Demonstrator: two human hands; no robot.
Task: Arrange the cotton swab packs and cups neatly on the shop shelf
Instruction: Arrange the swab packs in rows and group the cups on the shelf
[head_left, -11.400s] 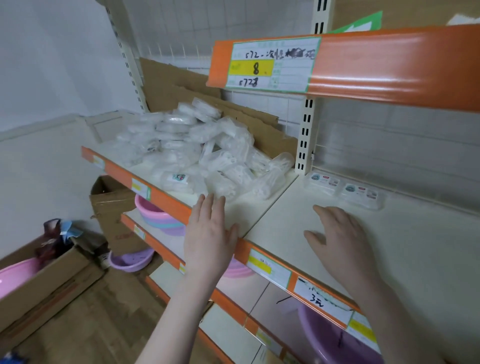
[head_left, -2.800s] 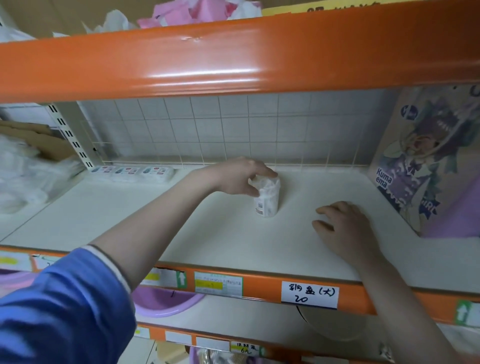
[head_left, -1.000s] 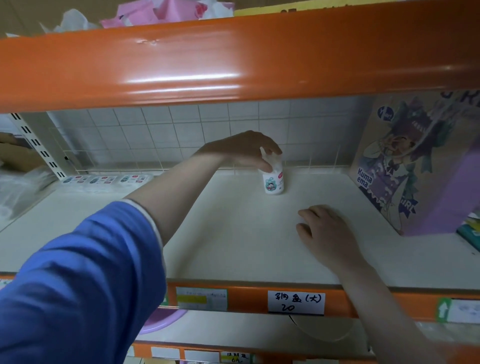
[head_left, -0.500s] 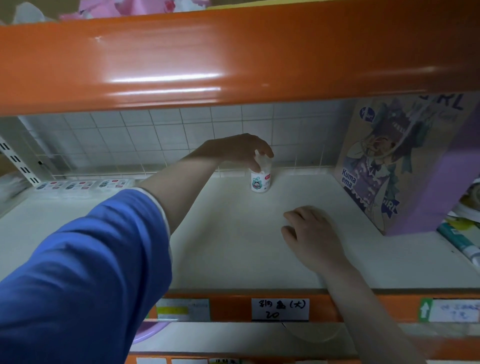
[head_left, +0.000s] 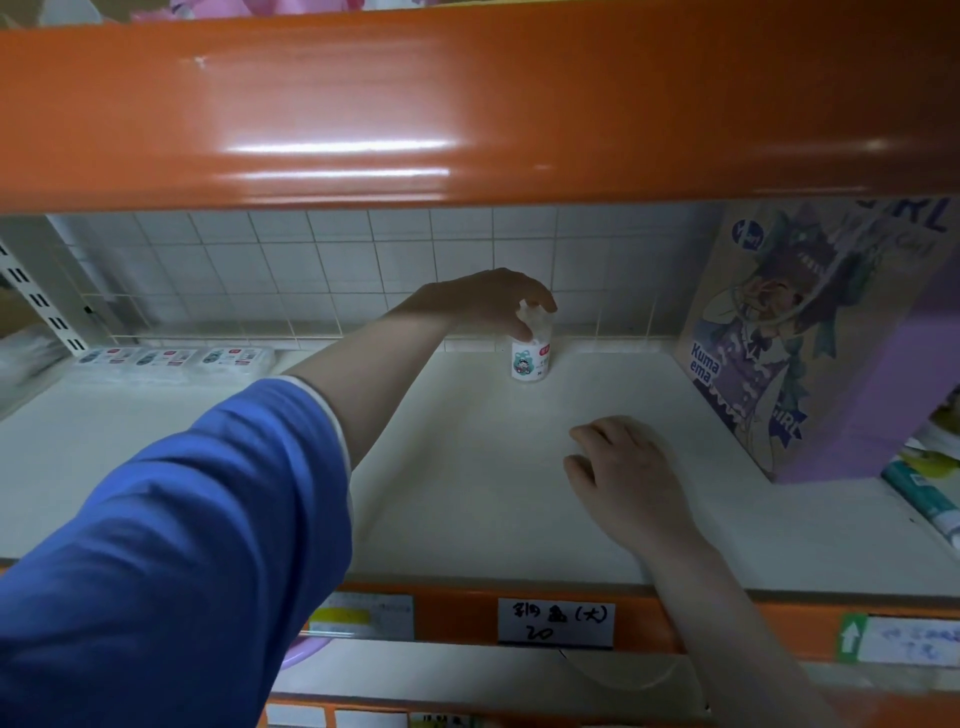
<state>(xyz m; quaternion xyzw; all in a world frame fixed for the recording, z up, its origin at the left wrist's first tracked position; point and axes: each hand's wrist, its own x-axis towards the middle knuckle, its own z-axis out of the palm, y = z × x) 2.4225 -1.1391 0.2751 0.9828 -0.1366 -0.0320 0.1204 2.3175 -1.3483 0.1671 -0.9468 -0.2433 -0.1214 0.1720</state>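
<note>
Your left hand (head_left: 485, 301) pinches wrapped top of cup (head_left: 530, 356), upright near shelf (head_left: 467, 499) rear edge. Your right hand (head_left: 626, 478) rests mid-shelf, fingers apparently loosely curled, holding nothing.

- It was a shop: orange-edged display shelving (head_left: 467, 104) carried handwritten price labels (head_left: 555, 622).
- Packaged goods, including a boxed toy (head_left: 810, 338), stood right of the gripped cup (head_left: 531, 356).

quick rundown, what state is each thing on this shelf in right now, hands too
cotton swab cup: upright at the shelf's back, top held
left hand: grips the cup's top
right hand: palm down on the shelf, holds nothing
flat swab packs: lying in a row, back left
purple box: standing, right end
</note>
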